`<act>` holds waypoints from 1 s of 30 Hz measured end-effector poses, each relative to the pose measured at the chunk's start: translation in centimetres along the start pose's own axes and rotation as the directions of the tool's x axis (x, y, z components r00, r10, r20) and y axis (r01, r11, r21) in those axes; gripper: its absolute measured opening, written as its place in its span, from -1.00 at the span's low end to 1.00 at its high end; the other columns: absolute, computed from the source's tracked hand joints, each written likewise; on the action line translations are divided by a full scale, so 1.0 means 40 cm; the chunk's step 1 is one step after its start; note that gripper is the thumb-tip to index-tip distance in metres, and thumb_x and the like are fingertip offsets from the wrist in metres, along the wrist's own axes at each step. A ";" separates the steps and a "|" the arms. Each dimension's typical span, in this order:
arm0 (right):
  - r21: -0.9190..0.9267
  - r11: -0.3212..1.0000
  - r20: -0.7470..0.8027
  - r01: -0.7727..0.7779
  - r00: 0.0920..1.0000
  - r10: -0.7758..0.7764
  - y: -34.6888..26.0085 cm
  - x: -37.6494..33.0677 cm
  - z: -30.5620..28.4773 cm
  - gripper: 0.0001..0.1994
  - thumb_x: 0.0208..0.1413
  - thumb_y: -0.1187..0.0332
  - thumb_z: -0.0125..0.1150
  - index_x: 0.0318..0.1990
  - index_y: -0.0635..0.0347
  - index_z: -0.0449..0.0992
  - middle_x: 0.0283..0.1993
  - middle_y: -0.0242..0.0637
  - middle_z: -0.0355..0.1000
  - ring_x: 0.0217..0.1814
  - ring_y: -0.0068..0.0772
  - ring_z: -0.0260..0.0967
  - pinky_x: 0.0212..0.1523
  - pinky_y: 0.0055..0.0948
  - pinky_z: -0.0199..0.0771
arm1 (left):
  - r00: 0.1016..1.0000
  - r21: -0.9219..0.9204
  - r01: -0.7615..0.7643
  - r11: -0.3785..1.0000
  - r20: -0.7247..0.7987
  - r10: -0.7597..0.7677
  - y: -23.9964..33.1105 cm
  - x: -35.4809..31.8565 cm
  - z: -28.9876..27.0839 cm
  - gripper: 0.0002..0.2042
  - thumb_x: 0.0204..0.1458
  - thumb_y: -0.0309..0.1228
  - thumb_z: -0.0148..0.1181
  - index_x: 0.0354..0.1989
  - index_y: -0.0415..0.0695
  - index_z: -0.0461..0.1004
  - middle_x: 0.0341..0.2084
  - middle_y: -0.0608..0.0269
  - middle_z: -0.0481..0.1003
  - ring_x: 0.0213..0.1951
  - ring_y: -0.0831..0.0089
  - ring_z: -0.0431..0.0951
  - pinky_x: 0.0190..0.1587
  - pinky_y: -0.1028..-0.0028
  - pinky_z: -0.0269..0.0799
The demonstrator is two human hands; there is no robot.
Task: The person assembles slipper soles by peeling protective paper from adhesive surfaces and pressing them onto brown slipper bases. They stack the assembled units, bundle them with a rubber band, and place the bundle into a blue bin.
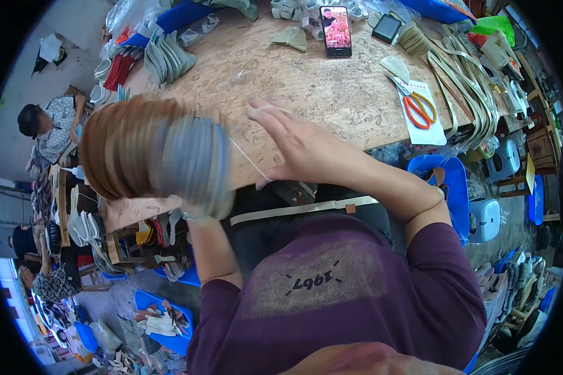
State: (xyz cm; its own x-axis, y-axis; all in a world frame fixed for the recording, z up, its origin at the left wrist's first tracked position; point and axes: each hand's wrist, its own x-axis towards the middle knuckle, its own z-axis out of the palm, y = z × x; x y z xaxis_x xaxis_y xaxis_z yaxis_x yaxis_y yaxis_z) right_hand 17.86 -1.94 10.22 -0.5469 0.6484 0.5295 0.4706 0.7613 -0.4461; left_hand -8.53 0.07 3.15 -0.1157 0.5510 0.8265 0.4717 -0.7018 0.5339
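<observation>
A thick stack of curved shoe pieces [150, 150], brown on one side and grey-blue on the other, is blurred by motion above the table's near left edge. My left hand [197, 211] supports it from below, its fingers mostly hidden behind the stack. From the stack's right side a thin pale elastic band [247, 158] runs taut to the thumb of my right hand [297, 140]. Part of the band also crosses near the fingertips of that hand. Its thumb and fingers are spread wide, stretching the band.
On the wooden table [244, 69] stand a lit phone [336, 31], orange-handled scissors [419, 109] on white paper, and fanned grey shoe pieces [169, 59]. Long pale strips [472, 94] lie at the right. Blue bins [441, 165] flank me. People [56, 128] work at the left.
</observation>
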 end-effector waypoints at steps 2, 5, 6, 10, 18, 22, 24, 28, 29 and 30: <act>-0.012 1.000 -0.098 0.018 0.995 -0.019 -0.002 0.026 0.019 -0.12 -0.24 0.20 0.51 0.22 0.28 0.11 0.30 0.03 0.12 0.27 0.16 0.20 0.16 -0.13 0.36 | 0.976 -0.251 0.071 0.965 -0.181 -0.119 0.055 0.017 0.102 -0.29 0.00 0.00 0.25 0.23 -0.16 0.16 0.10 0.18 0.32 0.10 0.28 0.40 0.13 0.26 0.37; 0.129 0.992 -0.179 0.010 0.984 0.014 -0.019 0.035 0.023 -0.15 -0.32 0.27 0.55 0.17 0.24 0.15 0.21 0.03 0.17 0.19 0.17 0.26 0.11 -0.16 0.40 | 0.865 -0.711 0.291 0.640 -0.092 -0.494 0.157 0.037 0.186 -0.26 0.03 0.16 0.13 0.23 -0.13 0.17 0.09 0.17 0.33 0.09 0.29 0.41 0.15 0.27 0.36; 0.137 0.991 -0.192 0.010 0.981 0.016 -0.018 0.029 0.027 -0.15 -0.33 0.29 0.55 0.16 0.23 0.16 0.19 0.02 0.19 0.18 0.16 0.27 0.10 -0.17 0.41 | 0.794 -0.795 0.387 0.467 0.029 -0.608 0.181 0.034 0.194 -0.25 0.03 0.20 0.09 0.23 -0.13 0.18 0.09 0.14 0.34 0.08 0.28 0.42 0.14 0.29 0.37; 0.137 0.990 -0.242 0.042 0.970 -0.007 0.009 0.010 0.045 -0.21 -0.31 0.35 0.52 0.14 0.20 0.18 0.10 -0.01 0.24 0.17 0.16 0.29 0.09 -0.14 0.41 | 0.709 -0.828 0.465 0.313 0.136 -0.692 0.202 0.034 0.219 -0.28 0.08 0.23 -0.02 0.24 -0.09 0.20 0.11 0.16 0.34 0.12 0.31 0.39 0.19 0.27 0.33; -0.037 0.991 -0.406 0.128 0.904 -0.132 0.098 -0.024 0.084 -0.26 -0.26 0.39 0.44 0.16 0.16 0.22 0.16 -0.07 0.27 0.22 0.15 0.24 0.18 -0.01 0.31 | 0.654 -0.932 0.360 -0.033 0.278 -0.703 0.184 0.034 0.247 -0.38 0.18 0.15 -0.12 0.28 -0.02 0.17 0.18 0.17 0.31 0.22 0.22 0.31 0.29 0.13 0.22; -0.081 0.981 -0.383 0.177 0.903 -0.195 0.133 -0.048 0.077 -0.27 -0.25 0.38 0.44 0.17 0.15 0.22 0.20 -0.11 0.26 0.25 0.16 0.21 0.20 0.01 0.31 | 0.631 -0.893 0.450 0.023 0.300 -0.716 0.199 0.029 0.244 -0.36 0.18 0.19 -0.23 0.30 0.03 0.15 0.22 0.14 0.27 0.24 0.21 0.28 0.30 0.12 0.20; -0.049 0.975 -0.335 0.217 0.916 -0.221 0.137 -0.052 0.071 -0.27 -0.23 0.38 0.44 0.17 0.14 0.22 0.19 -0.07 0.27 0.23 0.15 0.23 0.17 -0.01 0.35 | 0.652 -0.885 0.460 0.070 0.283 -0.704 0.182 0.015 0.241 -0.35 0.18 0.21 -0.26 0.31 0.04 0.13 0.23 0.14 0.25 0.25 0.20 0.27 0.29 0.13 0.20; -0.018 0.892 -0.348 0.453 0.833 -0.430 0.161 -0.049 0.053 -0.27 -0.20 0.39 0.43 0.19 0.10 0.21 0.22 0.02 0.21 0.19 0.11 0.27 0.09 -0.12 0.42 | 0.633 -0.857 0.390 -0.338 0.516 -0.577 0.132 -0.025 0.240 -0.35 0.20 0.11 -0.20 0.34 -0.08 0.06 0.29 0.07 0.14 0.31 0.15 0.13 0.32 0.00 0.07; 0.024 0.906 -0.388 0.422 0.839 -0.381 0.165 -0.052 0.052 -0.27 -0.20 0.40 0.43 0.20 0.10 0.21 0.23 0.04 0.18 0.19 0.11 0.27 0.09 -0.13 0.42 | 0.593 -0.817 0.431 -0.383 0.576 -0.562 0.136 -0.030 0.231 -0.35 0.20 0.11 -0.20 0.33 -0.09 0.07 0.28 0.06 0.15 0.29 0.13 0.16 0.31 -0.01 0.08; 0.066 0.917 -0.427 0.393 0.842 -0.330 0.169 -0.056 0.055 -0.27 -0.19 0.40 0.42 0.21 0.09 0.21 0.25 0.07 0.15 0.18 0.11 0.26 0.09 -0.14 0.42 | 0.550 -0.773 0.468 -0.428 0.634 -0.544 0.136 -0.037 0.214 -0.35 0.20 0.11 -0.20 0.33 -0.09 0.07 0.28 0.05 0.15 0.27 0.11 0.19 0.30 -0.02 0.10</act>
State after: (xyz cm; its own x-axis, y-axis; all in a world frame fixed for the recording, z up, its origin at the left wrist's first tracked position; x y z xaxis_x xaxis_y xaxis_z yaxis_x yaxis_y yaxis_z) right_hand 20.75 1.75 4.43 -0.3204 0.2930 0.9008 0.1712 0.9532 -0.2492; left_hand 1.67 -0.70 3.31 0.2343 0.9708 0.0508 -0.9318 0.2094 0.2966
